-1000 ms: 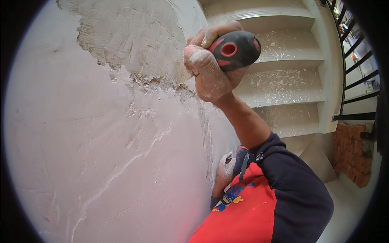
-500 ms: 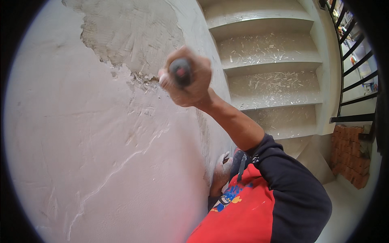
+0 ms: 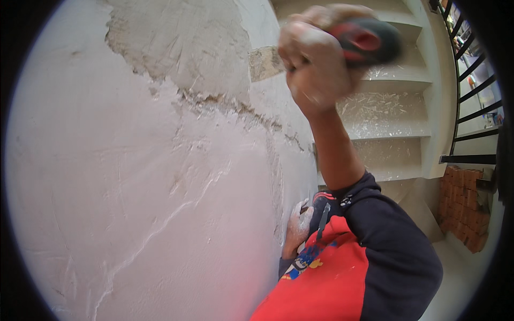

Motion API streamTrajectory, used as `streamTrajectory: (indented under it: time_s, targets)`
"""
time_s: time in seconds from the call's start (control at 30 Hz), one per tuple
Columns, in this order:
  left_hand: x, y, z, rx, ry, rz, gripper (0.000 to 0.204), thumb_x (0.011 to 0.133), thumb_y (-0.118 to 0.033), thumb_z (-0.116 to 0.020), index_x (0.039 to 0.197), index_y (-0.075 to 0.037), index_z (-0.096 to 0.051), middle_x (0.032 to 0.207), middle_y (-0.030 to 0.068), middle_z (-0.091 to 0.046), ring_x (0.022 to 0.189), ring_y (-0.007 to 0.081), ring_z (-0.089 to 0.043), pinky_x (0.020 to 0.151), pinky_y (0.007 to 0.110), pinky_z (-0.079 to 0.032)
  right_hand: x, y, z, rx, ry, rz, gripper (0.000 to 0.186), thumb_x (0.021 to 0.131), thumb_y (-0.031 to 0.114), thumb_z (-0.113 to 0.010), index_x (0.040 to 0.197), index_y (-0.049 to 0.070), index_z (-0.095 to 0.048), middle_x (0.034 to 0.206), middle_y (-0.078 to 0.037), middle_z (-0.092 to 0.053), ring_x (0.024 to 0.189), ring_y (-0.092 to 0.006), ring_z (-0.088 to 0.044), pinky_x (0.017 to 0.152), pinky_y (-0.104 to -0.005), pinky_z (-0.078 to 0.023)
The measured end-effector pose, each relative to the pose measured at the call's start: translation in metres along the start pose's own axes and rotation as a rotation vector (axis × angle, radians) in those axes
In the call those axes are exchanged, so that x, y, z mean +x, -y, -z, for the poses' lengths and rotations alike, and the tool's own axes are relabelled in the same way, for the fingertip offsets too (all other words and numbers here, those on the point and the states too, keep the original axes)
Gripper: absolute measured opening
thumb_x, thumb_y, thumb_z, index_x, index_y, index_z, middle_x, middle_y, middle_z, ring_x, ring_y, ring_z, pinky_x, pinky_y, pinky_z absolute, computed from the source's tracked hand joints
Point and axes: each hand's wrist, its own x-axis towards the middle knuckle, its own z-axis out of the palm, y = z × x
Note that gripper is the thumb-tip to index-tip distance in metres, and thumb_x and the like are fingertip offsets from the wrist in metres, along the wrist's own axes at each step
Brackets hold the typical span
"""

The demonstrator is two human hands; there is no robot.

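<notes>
My right hand [image 3: 321, 64], dusted white and slightly blurred, is shut on the black and red handle [image 3: 375, 40] of a hand tool, raised over the wall and stairs. A flat mottled blade [image 3: 262, 63] shows left of the fingers, against the wall. The pale plaster wall [image 3: 134, 171] has a rough grey patch [image 3: 176, 37] with a crumbled lower edge and fine cracks below. Low beside the wall, my left hand [image 3: 298, 224], whitened with dust, has curled fingers around something I cannot make out, near my dark clothing.
Concrete steps [image 3: 383, 115] strewn with white flakes run up on the right. A black metal railing [image 3: 471, 112] borders them. Stacked red bricks [image 3: 460, 206] sit below the railing at the lower right.
My right hand swung down-left toward the patch half a second ago, then moved up and right with the tool. My left hand stays low by the wall.
</notes>
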Motion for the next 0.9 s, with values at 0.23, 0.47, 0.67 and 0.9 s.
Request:
streamTrajectory:
  time_s: [0.23, 0.47, 0.67, 0.9]
  targets:
    - [0.001, 0.006, -0.001, -0.012, -0.003, -0.001, 0.048, 0.092, -0.027, -0.051, 0.126, 0.006, -0.044, 0.119, 0.022, -0.054, 0.113, 0.028, -0.052, 0.096, 0.035, -0.039, -0.004, -0.019, 0.029, -0.223, -0.04, 0.011, 0.015, 0.077, 0.004, -0.058, 0.067, 0.004, -0.047, 0.063, -0.003, -0.049, 0.051, -0.0081, -0.045, 0.044, -0.0202, -0.037]
    - [0.0, -0.002, 0.0, 0.019, -0.001, 0.001, 0.042, 0.092, -0.022, -0.052, 0.124, 0.005, -0.046, 0.115, 0.0204, -0.057, 0.109, 0.0253, -0.055, 0.093, 0.032, -0.041, 0.021, -0.026, 0.012, -0.248, -0.01, -0.001, 0.016, 0.069, -0.005, -0.055, 0.073, 0.008, -0.046, 0.067, 0.0, -0.045, 0.051, -0.0058, -0.041, 0.045, -0.0215, -0.034]
    - [0.003, -0.003, 0.0, 0.029, 0.016, 0.001, 0.044, 0.093, -0.025, -0.052, 0.125, 0.004, -0.046, 0.115, 0.0197, -0.057, 0.108, 0.0254, -0.055, 0.093, 0.032, -0.041, 0.032, -0.055, 0.041, -0.393, -0.123, -0.198, 0.018, 0.067, -0.007, -0.053, 0.07, 0.009, -0.044, 0.064, 0.004, -0.042, 0.052, -0.0031, -0.042, 0.043, -0.0186, -0.03]
    - [-0.005, -0.004, 0.003, 0.028, 0.012, 0.038, 0.044, 0.092, -0.025, -0.051, 0.125, 0.005, -0.045, 0.117, 0.0203, -0.056, 0.11, 0.0261, -0.054, 0.093, 0.033, -0.04, 0.043, -0.062, 0.045, -0.119, -0.16, -0.307, 0.015, 0.068, -0.002, -0.055, 0.067, 0.009, -0.045, 0.059, 0.004, -0.039, 0.05, -0.0027, -0.04, 0.042, -0.0192, -0.029]
